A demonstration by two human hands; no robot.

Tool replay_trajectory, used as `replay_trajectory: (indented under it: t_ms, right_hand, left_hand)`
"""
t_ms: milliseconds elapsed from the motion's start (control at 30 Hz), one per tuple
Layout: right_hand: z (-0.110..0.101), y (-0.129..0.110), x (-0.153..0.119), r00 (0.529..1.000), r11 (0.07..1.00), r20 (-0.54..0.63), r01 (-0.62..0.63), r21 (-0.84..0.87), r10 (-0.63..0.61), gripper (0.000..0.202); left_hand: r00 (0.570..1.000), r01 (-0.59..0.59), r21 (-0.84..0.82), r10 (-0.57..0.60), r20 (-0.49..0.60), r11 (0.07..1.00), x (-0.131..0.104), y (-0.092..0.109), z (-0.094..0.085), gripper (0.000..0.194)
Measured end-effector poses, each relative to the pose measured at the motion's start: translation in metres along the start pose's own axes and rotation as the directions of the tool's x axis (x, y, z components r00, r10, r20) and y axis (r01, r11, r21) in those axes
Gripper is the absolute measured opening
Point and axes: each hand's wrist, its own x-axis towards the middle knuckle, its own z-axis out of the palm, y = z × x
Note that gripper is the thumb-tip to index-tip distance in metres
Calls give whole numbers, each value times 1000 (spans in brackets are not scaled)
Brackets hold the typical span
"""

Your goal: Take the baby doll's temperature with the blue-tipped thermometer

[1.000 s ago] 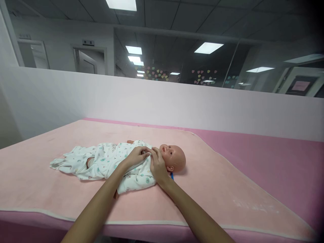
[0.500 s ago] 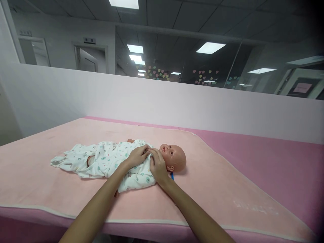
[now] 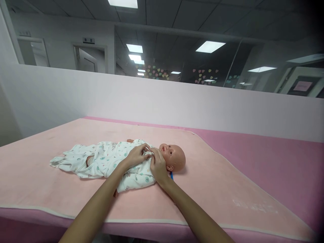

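Two hands, the left hand [image 3: 137, 156] and the right hand [image 3: 158, 165], meet at the upper chest of the doll [image 3: 177, 157], which lies face-up on the pink sheet [image 3: 217, 189]. Both have fingers curled nearly closed, pinching the printed garment [image 3: 106, 159] below the doll's chin; fingertip contact is partly hidden. An uneven pull there could strain the garment or drag the doll askew.

The left hand [image 3: 136, 156] and right hand [image 3: 158, 166] pinch the white printed cloth garment [image 3: 103, 160] on a bald plastic baby doll [image 3: 177, 158].
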Motion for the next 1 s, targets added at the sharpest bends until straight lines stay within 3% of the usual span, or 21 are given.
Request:
replay_trajectory:
  t_ms: [267, 567, 767, 900, 1000]
  right_hand:
    - [3, 1, 0, 998, 990, -16, -66, -121, 64, 39]
    - [3, 0, 1, 999, 996, -33, -44, -73, 41, 43]
    - [0, -2, -1, 999, 1000, 41, -16, -11, 16, 45]
    - [-6, -8, -1, 995, 1000, 103, -1, -18, 2, 41]
    - [-10, -16, 1, 992, 999, 129, 15, -40, -10, 38]
  left_hand:
    - [1000, -21, -93, 23, 15, 995, 1, -4, -1, 23]
    - [994, 80, -338, -51, 94, 938, 4, -7, -3, 29]
    - [982, 187, -496, -147, 120, 848, -9, -16, -22, 37]
    - [966, 260, -468, -229, 123, 845, -18, -19, -34, 32]
    - [975, 222, -418, -192, 114, 881, -21, -17, -35, 29]
